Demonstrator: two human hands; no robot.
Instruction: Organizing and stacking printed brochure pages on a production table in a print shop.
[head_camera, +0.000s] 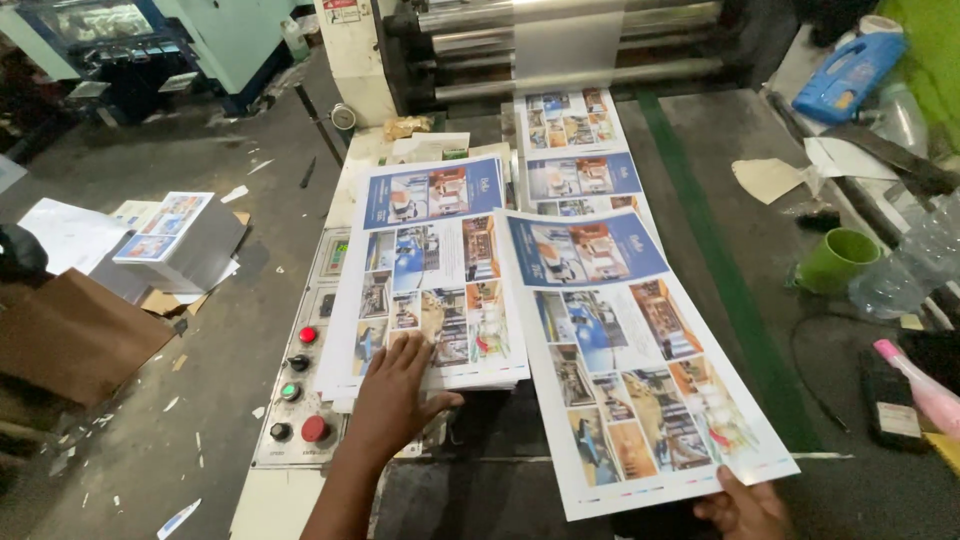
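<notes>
Left hand (395, 385) lies flat, fingers spread, on the near edge of the stack (425, 275); right hand (745, 505) pinches the loose sheet's (630, 350) near corner, so it may sag, crease, or land askew.

left hand (395, 385) flat on the sheet stack (425, 270) | right hand (745, 505) at the near edge of the loose sheet (630, 350), overlapping the stack's right side | control panel (300, 390) left of stack | rollers (570, 50) behind | cup (835, 262) far right | second pile (175, 240) on the floor, left
</notes>
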